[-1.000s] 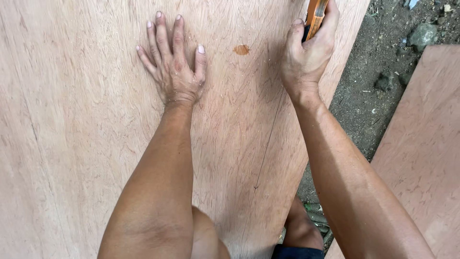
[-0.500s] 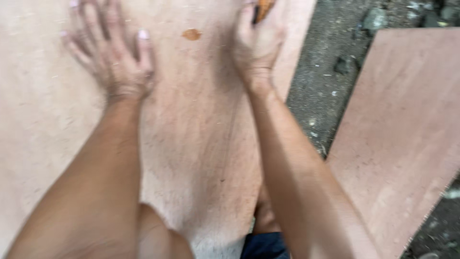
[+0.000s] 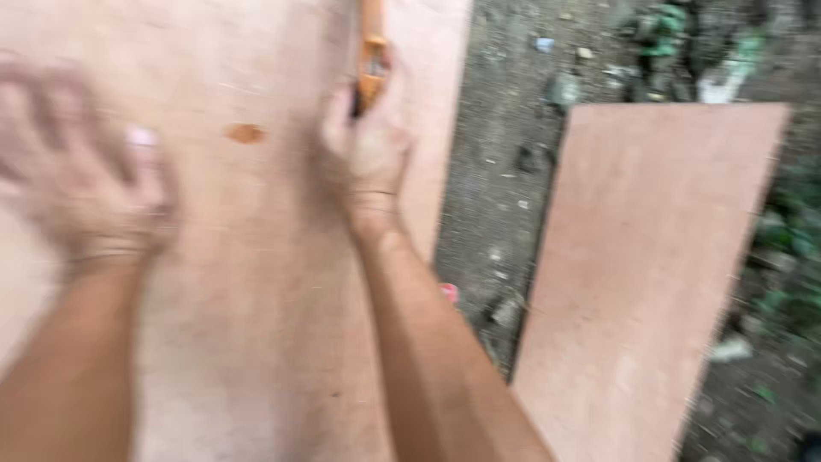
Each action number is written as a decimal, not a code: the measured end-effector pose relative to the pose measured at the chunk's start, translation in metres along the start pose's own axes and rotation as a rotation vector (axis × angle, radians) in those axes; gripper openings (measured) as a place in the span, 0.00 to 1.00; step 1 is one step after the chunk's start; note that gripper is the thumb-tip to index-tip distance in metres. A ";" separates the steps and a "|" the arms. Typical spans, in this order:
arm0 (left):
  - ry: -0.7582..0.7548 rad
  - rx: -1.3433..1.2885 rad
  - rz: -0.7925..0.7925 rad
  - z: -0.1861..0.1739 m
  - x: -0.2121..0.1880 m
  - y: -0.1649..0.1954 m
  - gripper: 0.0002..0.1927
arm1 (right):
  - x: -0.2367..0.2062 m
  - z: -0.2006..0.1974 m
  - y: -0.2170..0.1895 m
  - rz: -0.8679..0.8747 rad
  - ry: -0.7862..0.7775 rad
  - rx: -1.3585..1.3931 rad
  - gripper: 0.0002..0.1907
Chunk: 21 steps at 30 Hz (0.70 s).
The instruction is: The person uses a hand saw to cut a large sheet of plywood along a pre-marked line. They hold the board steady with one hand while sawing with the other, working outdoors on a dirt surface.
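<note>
Cutting step, I'd judge: your right hand (image 3: 369, 145) grips the orange tool (image 3: 371, 53) near the plywood sheet's (image 3: 256, 342) right edge, your left hand (image 3: 90, 192) is spread flat, blurred, towards its left edge, so next move needs steady bracing.

- I see soft, even daylight; no glare or hard shadows.
- Motion blur smears everything, worst on the left hand (image 3: 90, 201).
- The plywood sheet (image 3: 248, 282) grain and the ground (image 3: 505, 171) are washed soft.
</note>
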State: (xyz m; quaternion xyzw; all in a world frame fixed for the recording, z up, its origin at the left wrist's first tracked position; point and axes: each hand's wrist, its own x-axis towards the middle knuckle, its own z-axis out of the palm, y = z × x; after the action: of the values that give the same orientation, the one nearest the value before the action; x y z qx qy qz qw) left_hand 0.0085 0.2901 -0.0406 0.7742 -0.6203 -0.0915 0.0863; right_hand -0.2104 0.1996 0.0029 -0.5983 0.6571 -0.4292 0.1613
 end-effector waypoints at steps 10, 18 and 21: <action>-0.018 -0.091 -0.157 -0.004 0.016 -0.002 0.37 | -0.003 -0.004 -0.015 0.211 -0.131 0.008 0.25; -0.009 -0.091 -0.146 -0.013 0.018 0.002 0.38 | 0.002 -0.006 -0.023 0.139 -0.130 -0.001 0.28; -0.021 -0.071 -0.124 -0.016 0.018 0.003 0.39 | 0.003 -0.007 -0.025 0.165 -0.143 -0.002 0.29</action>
State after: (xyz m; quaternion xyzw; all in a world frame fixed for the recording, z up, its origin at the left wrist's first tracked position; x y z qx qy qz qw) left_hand 0.0138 0.2718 -0.0247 0.8066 -0.5685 -0.1267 0.1011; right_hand -0.2005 0.2013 0.0266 -0.5714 0.6913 -0.3702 0.2420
